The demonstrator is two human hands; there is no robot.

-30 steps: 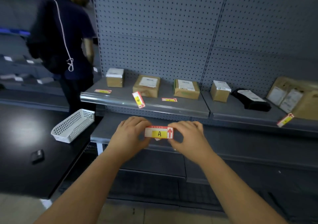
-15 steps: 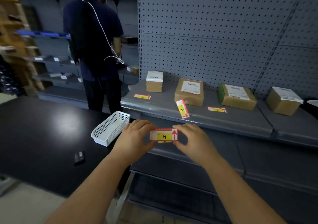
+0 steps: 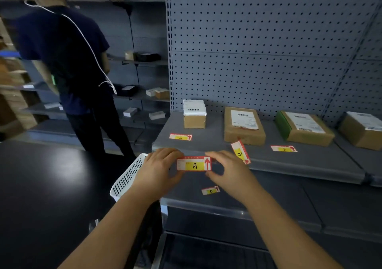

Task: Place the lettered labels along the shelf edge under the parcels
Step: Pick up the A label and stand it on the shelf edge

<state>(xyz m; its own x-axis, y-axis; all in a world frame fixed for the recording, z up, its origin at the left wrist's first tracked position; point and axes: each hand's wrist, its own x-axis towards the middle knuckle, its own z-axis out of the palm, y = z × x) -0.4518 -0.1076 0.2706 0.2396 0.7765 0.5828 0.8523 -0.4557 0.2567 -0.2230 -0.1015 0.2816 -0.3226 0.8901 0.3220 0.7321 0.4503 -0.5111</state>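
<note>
1. While you hold the A label [image 3: 194, 163] up in front of the shelf edge [image 3: 299, 170], your left hand [image 3: 159, 169] pinches its left end and your right hand [image 3: 227, 169] pinches its right end; neither hand is free.
2. You are between picking and placing: the A label is in the air, level, arrow up, just before the shelf's front lip and not yet on it.
3. On the shelf, the G label [image 3: 180, 137] lies before the small box [image 3: 194, 113], the tilted label [image 3: 240, 152] leans at the edge by the flat parcel [image 3: 244, 125], and the F label [image 3: 284, 148] lies before the green-edged parcel [image 3: 303, 128].
4. A D label [image 3: 210, 190] lies on the lower shelf.
5. Next, I judge, you need to choose A's parcel and set the label square on the lip beneath it.
</note>
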